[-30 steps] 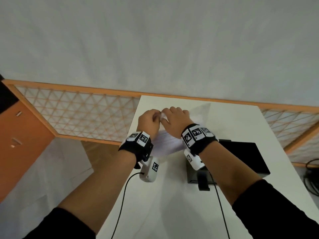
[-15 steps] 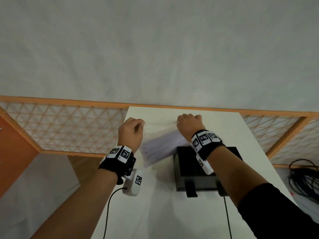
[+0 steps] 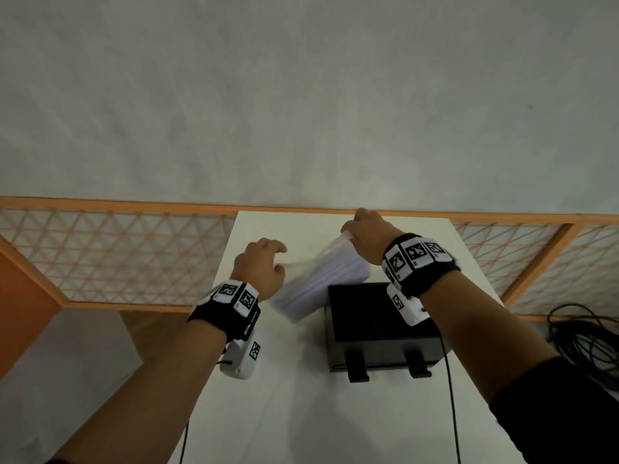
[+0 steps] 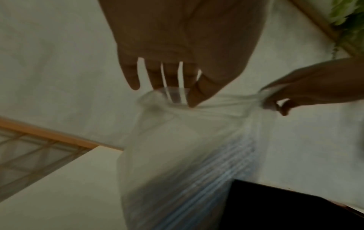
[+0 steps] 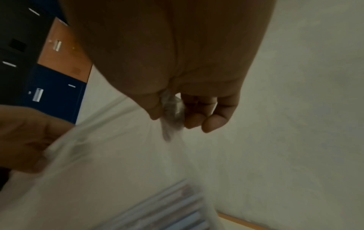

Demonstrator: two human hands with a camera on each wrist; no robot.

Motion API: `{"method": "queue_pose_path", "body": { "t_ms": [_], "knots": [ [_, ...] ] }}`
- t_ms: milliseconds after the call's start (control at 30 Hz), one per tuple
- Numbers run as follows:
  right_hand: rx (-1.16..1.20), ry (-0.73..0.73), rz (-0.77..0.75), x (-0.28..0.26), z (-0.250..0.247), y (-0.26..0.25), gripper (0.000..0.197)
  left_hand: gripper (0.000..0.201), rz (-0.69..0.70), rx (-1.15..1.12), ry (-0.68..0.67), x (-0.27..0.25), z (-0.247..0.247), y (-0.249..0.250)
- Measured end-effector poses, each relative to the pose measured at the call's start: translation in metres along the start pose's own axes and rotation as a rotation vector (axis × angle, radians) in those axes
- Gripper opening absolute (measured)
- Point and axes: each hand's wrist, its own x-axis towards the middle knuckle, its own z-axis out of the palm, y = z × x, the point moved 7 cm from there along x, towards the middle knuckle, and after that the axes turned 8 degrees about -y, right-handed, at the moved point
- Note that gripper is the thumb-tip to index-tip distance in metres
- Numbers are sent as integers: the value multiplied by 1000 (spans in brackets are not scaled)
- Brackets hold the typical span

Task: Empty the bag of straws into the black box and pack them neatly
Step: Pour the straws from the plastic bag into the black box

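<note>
A white table (image 3: 301,413) stands end-on against a pale wall, with an orange-framed lattice panel (image 3: 117,252) running behind its far edge. On the table sits the black box (image 3: 378,326), the landmark here: it stands right of the table's middle, its near side carrying two dark clips. Right of the box, off the table, lies a coil of black cables (image 3: 589,343). Above the far left corner of the box hangs the bag of straws (image 3: 318,286), a clear plastic bag stretched taut and tilted, its low end out to the left of the box and clear of the table, its high end above the box's far edge. The straws (image 4: 214,175) lie bunched lengthwise inside, pale with faint blue stripes, though blur hides finer detail. The right hand (image 3: 368,239), raised beyond the box's far edge, has its thumb and curled fingers (image 5: 212,123) pinching a gathered twist of the bag's plastic. The left hand (image 3: 261,269), up and to the left of the box, pinches the other side of the bag's top between thumb and fingers (image 4: 155,77), so the film pulls tight between both hands.
</note>
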Motion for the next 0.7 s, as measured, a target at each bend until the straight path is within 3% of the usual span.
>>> {"method": "queue_pose_path", "body": {
  "t_ms": [100, 167, 233, 300, 367, 400, 433, 500, 567, 633, 700],
  "knots": [
    [50, 19, -32, 1, -9, -3, 40, 33, 82, -134, -64, 5, 7, 33],
    [58, 27, -29, -1, -15, 2, 42, 21, 56, -230, -51, 10, 9, 40],
    [89, 66, -11, -5, -18, 11, 49, 29, 34, -270, -22, 13, 9, 40],
    [122, 237, 44, -16, -26, 20, 51, 28, 9, -349, 4, 15, 9, 40],
    [126, 470, 94, -33, -33, 24, 31, 28, 0, -448, 11, 18, 13, 41],
    [175, 512, 103, -39, -31, 23, 26, 29, -4, -494, 3, 19, 15, 44],
    [241, 474, 117, -42, -26, 20, 28, 31, -2, -536, -14, 21, 18, 47],
    [347, 230, 183, -34, 0, 12, 45, 36, 15, -629, -63, 24, 26, 56],
    [609, 15, 246, -24, 30, 6, 53, 35, 26, -706, -113, 24, 33, 64],
    [1084, -111, 270, -16, 57, -2, 45, 33, 38, -736, -143, 23, 38, 68],
    [1253, -88, 246, -12, 63, -7, 30, 31, 62, -723, -184, 19, 41, 67]
  ]
}}
